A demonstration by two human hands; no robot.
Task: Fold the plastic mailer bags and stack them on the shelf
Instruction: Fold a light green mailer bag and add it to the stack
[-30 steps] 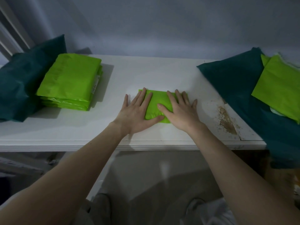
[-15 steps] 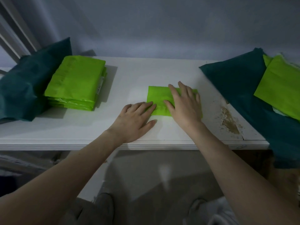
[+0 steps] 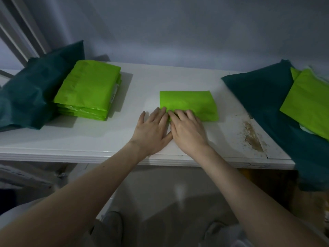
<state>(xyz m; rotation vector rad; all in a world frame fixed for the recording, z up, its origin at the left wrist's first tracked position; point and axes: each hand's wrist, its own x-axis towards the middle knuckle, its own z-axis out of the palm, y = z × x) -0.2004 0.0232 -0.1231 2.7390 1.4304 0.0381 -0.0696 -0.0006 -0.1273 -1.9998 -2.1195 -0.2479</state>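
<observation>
On the white shelf, I am pressing the folded lime-green plastic mailer bag flat. Both grips, my left hand and right hand, are lying open, grasping nothing. Next I judge it is needing lifting onto the green stack.

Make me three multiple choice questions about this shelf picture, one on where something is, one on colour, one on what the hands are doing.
1. Where is the stack of folded mailers?
A. left part of the shelf
B. right edge
C. on the floor

2. What colour is the folded mailer at the centre?
A. white
B. bright green
C. red

3. What are the left hand and right hand doing?
A. lifting the mailer
B. lying flat, fingers on the mailer's near edge
C. clenched in fists

Answers: 1 A, it sits beside the dark teal bag at left. 2 B, same green as the stack. 3 B, both palms are down and open.
</observation>
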